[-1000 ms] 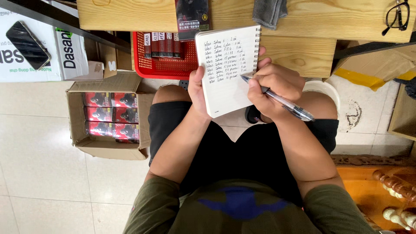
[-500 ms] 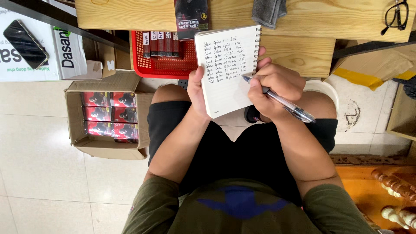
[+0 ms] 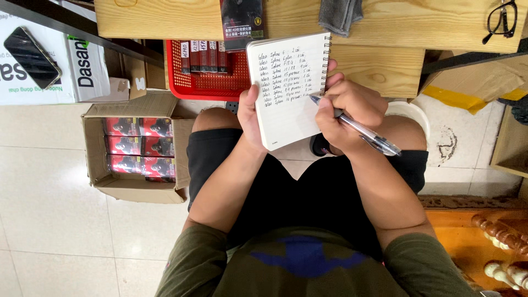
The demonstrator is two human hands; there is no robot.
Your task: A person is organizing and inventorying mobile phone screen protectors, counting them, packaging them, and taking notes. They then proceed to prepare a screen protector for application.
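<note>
Left hand [image 3: 250, 118]: centre of the frame, gripping the left edge of a spiral-bound notepad [image 3: 289, 88], thumb laid on the page; pad held tilted above the knees, upper half filled with handwritten lines
Right hand [image 3: 346, 113]: just right of the pad, closed around a clear-barrelled pen [image 3: 355, 125], tip touching the page's right edge
Wooden bench [image 3: 385, 25]: along the top
Red basket [image 3: 206, 69]: upper centre, under the bench, holding slim boxes
Cardboard box [image 3: 137, 146]: left of the knees, on the tiled floor, packed with red-and-black packages
Glasses [image 3: 500, 19]: upper right, on the bench
Phone [image 3: 32, 58]: upper left, dark screen
</note>
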